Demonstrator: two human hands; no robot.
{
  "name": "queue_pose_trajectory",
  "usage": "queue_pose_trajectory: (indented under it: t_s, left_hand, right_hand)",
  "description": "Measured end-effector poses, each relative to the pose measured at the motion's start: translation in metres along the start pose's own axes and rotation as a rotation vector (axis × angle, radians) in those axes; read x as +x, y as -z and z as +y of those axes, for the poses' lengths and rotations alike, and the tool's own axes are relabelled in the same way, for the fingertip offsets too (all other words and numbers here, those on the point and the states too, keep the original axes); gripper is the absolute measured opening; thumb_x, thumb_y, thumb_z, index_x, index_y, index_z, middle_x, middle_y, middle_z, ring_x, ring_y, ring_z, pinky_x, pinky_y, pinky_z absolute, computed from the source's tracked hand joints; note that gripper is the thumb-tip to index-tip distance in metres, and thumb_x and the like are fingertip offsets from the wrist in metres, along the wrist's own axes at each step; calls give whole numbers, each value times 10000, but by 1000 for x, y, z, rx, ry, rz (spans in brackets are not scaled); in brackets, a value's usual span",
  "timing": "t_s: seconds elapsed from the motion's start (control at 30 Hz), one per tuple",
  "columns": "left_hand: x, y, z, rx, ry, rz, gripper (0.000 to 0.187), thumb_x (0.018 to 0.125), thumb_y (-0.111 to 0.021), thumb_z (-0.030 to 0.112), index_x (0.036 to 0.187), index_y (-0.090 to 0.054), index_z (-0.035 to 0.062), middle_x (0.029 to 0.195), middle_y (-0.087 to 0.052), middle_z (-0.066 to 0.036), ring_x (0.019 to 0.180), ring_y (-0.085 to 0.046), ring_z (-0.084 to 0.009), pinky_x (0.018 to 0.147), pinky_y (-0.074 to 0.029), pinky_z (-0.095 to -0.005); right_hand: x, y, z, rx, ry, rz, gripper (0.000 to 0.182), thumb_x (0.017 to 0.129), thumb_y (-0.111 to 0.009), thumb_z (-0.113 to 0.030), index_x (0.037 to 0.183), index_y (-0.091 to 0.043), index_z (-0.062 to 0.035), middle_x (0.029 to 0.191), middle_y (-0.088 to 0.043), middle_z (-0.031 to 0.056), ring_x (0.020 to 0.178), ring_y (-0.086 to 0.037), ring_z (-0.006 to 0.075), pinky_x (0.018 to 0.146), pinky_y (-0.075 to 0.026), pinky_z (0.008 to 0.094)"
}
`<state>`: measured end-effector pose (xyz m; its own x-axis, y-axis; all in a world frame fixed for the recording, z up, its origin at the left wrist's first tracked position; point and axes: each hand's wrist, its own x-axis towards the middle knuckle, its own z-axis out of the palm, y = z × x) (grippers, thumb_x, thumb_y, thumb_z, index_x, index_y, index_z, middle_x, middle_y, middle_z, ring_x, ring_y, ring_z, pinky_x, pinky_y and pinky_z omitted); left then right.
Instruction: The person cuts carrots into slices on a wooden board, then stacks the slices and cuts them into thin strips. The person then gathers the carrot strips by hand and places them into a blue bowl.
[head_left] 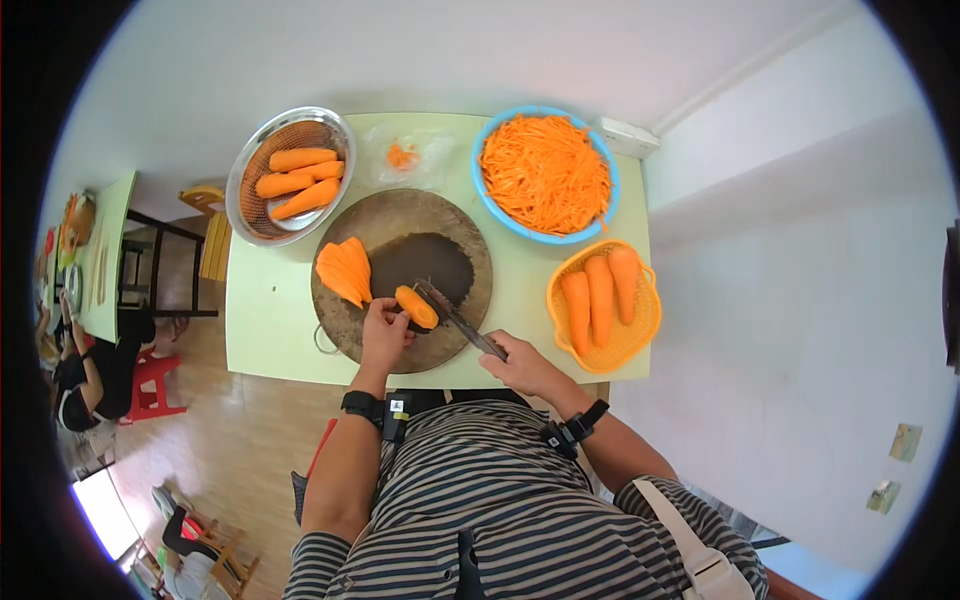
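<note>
My right hand (520, 365) is closed around the handle of a dark knife (455, 318), whose blade reaches over the round wooden board (465, 225). Beside the blade lies a cut piece of carrot (416, 306) with a flat face toward me. My left hand (385, 333) is just left of that piece, thumb and fingers bent close together; whether they pinch anything is too small to tell. A fanned stack of carrot slices (344, 271) rests on the board's left part, above my left hand. The middle of the board looks dark and wet.
Behind the board stand a metal bowl (238, 190) with whole carrots, a plastic bag (430, 160) with orange scraps, and a blue basin (483, 195) of shredded carrot. A yellow basket (640, 335) holding carrots is at right. Other people sit at far left.
</note>
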<state>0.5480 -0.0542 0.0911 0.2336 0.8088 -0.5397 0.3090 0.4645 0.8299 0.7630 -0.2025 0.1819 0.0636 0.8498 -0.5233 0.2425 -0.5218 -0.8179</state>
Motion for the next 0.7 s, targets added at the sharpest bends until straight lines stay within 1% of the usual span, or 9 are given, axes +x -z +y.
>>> queue_pose_trajectory:
  t_s: [0.17,0.23,0.43,0.47,0.53,0.57,0.63,0.67,0.7]
  left_hand:
    - [-1,9,-11,17,-58,-40,227,966,-626,60,1171,-582,-26,841,-643,-63,635,-649,-120,568,-555,-259]
    - [-2,10,-7,18,-36,-31,212,971,-622,66,1159,-590,-27,845,-652,-66,635,-650,-118,564,-555,-262]
    - [1,6,-11,56,-93,18,175,956,-661,131,1067,-616,2,790,-671,-79,589,-663,-143,519,-552,-283]
    - [-1,4,-10,39,-91,33,181,953,-666,139,1059,-615,1,782,-669,-75,588,-665,-140,519,-551,-283]
    - [-6,0,-3,137,-102,64,212,962,-670,160,1081,-613,-6,795,-666,-70,592,-663,-135,527,-548,-274]
    - [-5,-1,-4,156,-107,76,235,953,-677,165,1102,-614,-5,787,-663,-64,594,-665,-133,541,-554,-274]
    - [-9,-3,0,246,-124,96,252,934,-684,155,1113,-626,-14,818,-686,-81,614,-683,-139,559,-561,-275]
    - [-10,-4,2,247,-121,109,252,934,-684,155,1113,-626,-14,818,-686,-81,614,-683,-139,559,-561,-275]
    - [-12,-6,4,264,-118,137,265,917,-685,146,1114,-637,-23,814,-703,-94,618,-693,-152,577,-564,-290]
  right_hand:
    - [-1,-1,9,-45,40,16,321,966,-628,-286,1098,-561,-1,786,-578,138,714,-560,233,704,-482,366]
    - [-2,0,9,-62,58,38,320,975,-610,-297,1073,-545,1,786,-585,176,710,-582,277,707,-485,389]
    - [6,-4,29,-21,-16,77,331,986,-600,-301,1090,-542,7,804,-610,196,737,-624,305,697,-497,415]
    - [8,-6,30,-13,5,37,331,986,-600,-301,1090,-542,7,804,-610,196,737,-624,305,697,-497,415]
    - [6,-5,29,-8,14,90,324,991,-594,-295,1104,-550,5,788,-612,173,718,-615,276,680,-497,398]
    - [6,-3,28,-6,27,67,324,991,-594,-295,1104,-550,5,788,-612,173,718,-615,276,680,-497,398]
    - [5,0,24,35,-43,53,318,991,-594,-287,1107,-556,7,780,-614,147,707,-602,237,671,-493,378]
    - [4,0,22,31,-21,60,306,991,-592,-277,1095,-557,8,777,-613,123,697,-588,206,661,-489,364]
    - [4,0,20,30,-17,48,306,991,-592,-277,1095,-557,8,777,-613,123,697,-588,206,661,-489,364]
